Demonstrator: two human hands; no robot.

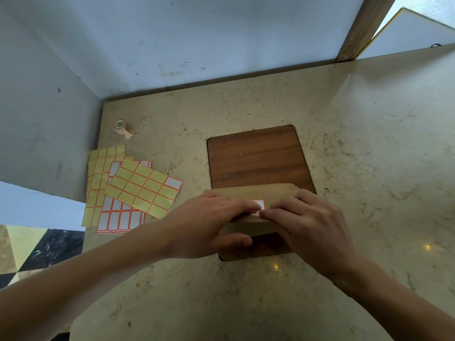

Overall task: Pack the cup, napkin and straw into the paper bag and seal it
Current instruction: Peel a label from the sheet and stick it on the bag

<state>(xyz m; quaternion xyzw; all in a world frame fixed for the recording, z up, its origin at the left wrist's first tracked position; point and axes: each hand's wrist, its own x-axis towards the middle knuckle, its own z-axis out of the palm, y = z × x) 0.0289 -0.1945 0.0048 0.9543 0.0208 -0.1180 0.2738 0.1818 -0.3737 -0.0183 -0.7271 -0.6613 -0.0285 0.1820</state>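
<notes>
A brown paper bag [256,193] stands on a dark wooden board [253,158], its top folded over toward me. A white sticker with a red border [258,204] lies across the fold. My left hand [211,222] grips the bag's left side, thumb against its front and fingers flat on the fold. My right hand [305,222] rests on the fold's right part, fingertips pressing the sticker's lower edge. Cup, napkin and straw are hidden from view.
Sheets of red-bordered label stickers [133,190], some peeled to yellow backing, are spread at the left of the marble counter [369,168]. A small tape roll [121,127] stands behind them. White walls close the back and left; the counter's left edge drops to a tiled floor.
</notes>
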